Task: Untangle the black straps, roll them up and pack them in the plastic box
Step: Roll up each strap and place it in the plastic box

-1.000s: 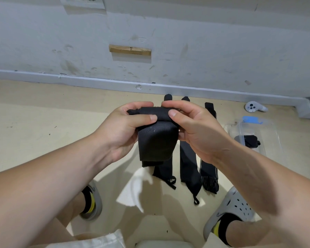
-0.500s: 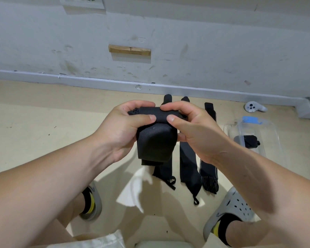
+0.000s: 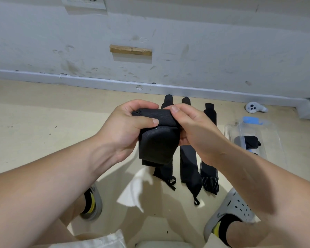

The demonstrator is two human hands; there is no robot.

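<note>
Both hands meet in mid-air above the beige floor (image 3: 34, 122), working one wide black strap (image 3: 158, 144). The left hand (image 3: 127, 129) curls around the strap's left end: its thumb (image 3: 150, 121) presses flat on the front of the rolled top part, and the other fingers wrap over the top and behind, closed on the fabric. The right hand (image 3: 193, 129) grips the right end of the same roll, its thumb (image 3: 175, 111) bent down onto the top edge with the remaining fingers tucked behind the cloth, mostly hidden. A loose length of the strap hangs below the hands.

On the floor behind lie three more black straps, stretched out side by side toward the wall: the left one (image 3: 167, 173) partly hidden by the held strap, the middle one (image 3: 188, 161) ending in a small loop, and a striped one (image 3: 209, 176) on the right. Further right stands the clear plastic box (image 3: 268, 138), with a rolled black strap (image 3: 249, 142) already inside. A white tissue (image 3: 134, 190) lies between the person's feet, and a white controller (image 3: 254, 107) rests near the wall.
</note>
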